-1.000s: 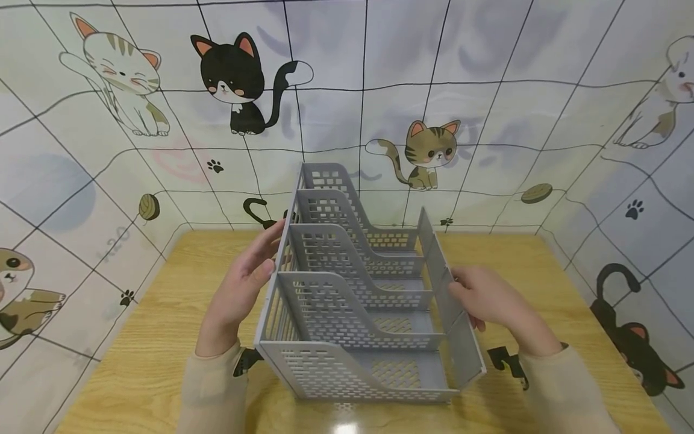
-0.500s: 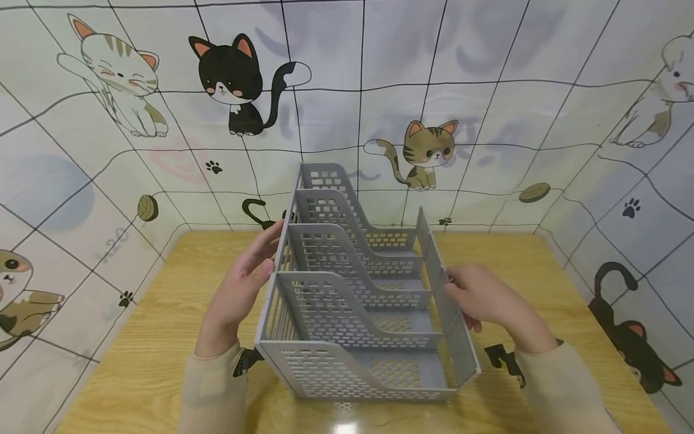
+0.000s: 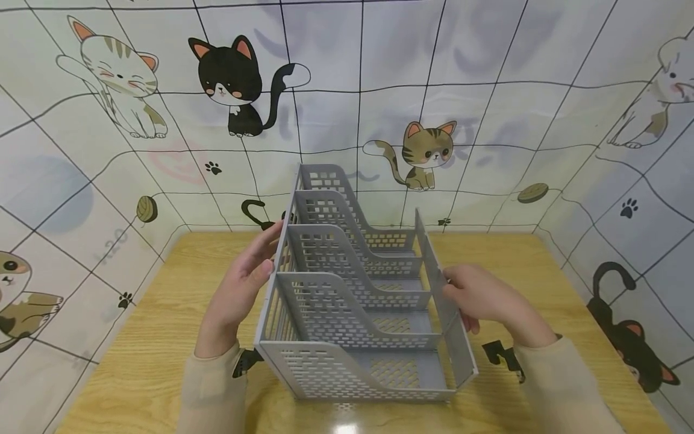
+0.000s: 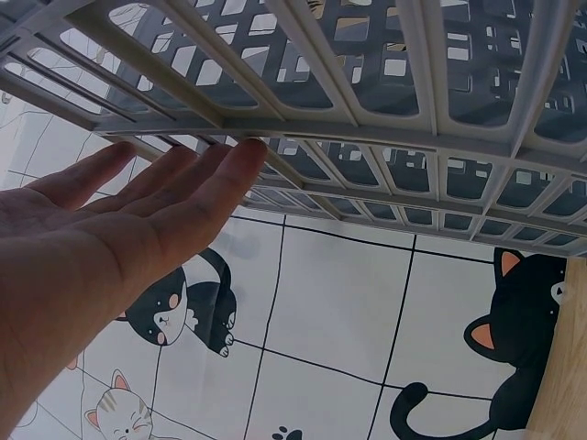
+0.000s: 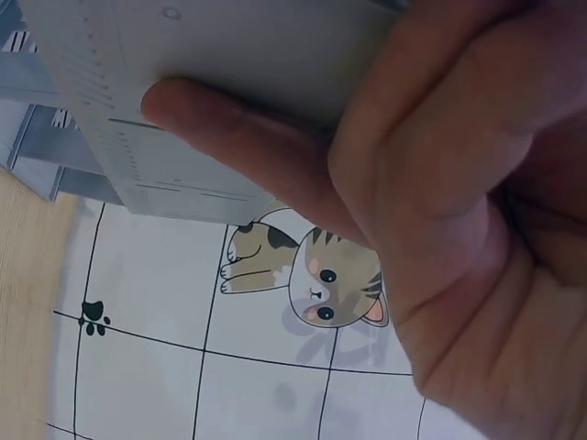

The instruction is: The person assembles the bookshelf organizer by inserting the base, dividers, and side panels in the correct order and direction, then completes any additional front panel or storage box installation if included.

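A grey plastic file organizer [image 3: 325, 301] with several compartments stands on the table, its tall slatted back towards the left. My left hand [image 3: 233, 301] rests against that back, thumb by the upper edge. In the left wrist view its fingers [image 4: 206, 197] are nearly straight, with the tips at the slats. At the other side, my right hand [image 3: 482, 295] pinches a long grey front panel [image 3: 461, 352], which leans outward along the low fronts of the compartments. One finger [image 5: 238, 133] lies along the panel's outer face in the right wrist view; the thumb side is hidden there.
The wood-grain table [image 3: 146, 337] runs under the organizer on both sides. Close behind and to each side rise walls with a cat-print, grid-lined covering [image 3: 336, 120].
My right hand has moved slightly left, bringing the front panel closer to the compartments and more upright. The left hand and the organizer's body have stayed in place.
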A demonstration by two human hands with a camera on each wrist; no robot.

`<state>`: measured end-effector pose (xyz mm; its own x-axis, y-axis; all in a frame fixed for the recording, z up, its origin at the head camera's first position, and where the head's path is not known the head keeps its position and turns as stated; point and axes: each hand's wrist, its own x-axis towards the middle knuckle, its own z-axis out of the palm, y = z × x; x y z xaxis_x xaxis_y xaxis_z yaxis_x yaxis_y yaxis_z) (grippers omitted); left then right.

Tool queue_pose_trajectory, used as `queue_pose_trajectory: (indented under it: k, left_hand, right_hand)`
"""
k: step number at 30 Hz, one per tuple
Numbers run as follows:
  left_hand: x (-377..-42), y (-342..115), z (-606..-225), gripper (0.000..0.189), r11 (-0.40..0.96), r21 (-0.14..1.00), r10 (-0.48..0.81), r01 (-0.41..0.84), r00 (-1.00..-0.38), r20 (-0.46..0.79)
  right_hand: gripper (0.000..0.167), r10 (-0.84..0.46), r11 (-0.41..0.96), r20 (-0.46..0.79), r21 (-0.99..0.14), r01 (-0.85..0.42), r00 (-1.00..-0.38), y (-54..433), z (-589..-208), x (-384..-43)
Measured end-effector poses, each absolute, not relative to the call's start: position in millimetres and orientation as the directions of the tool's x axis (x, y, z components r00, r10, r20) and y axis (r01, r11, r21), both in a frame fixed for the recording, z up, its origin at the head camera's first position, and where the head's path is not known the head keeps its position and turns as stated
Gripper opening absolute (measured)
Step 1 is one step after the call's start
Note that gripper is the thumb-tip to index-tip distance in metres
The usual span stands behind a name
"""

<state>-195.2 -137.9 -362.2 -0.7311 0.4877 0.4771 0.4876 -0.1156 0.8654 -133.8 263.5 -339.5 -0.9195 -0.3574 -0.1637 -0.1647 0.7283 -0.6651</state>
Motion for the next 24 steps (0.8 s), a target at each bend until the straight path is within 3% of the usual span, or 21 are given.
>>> queue_pose_trajectory:
  k: [7, 18, 24]
  left_hand:
    - [-194, -138, -363, 0.064, -0.099, 0.870, 0.479, 0.483, -0.743, 0.467]
    - [-193, -137, -361, 0.063, -0.107, 0.873, 0.485, 0.476, -0.741, 0.464]
    - [-193, -137, -361, 0.064, -0.104, 0.874, 0.483, 0.475, -0.744, 0.462]
  right_hand:
    - [0.025, -0.353, 0.739, -0.163, -0.653, -0.167, -0.921, 262, -338, -133]
    - [0.023, -0.168, 0.815, -0.159, -0.578, -0.046, -0.973, 237, -347, -117]
    - [0.055, -0.143, 0.753, -0.198, -0.658, 0.024, -0.970, 244, -359, -102]
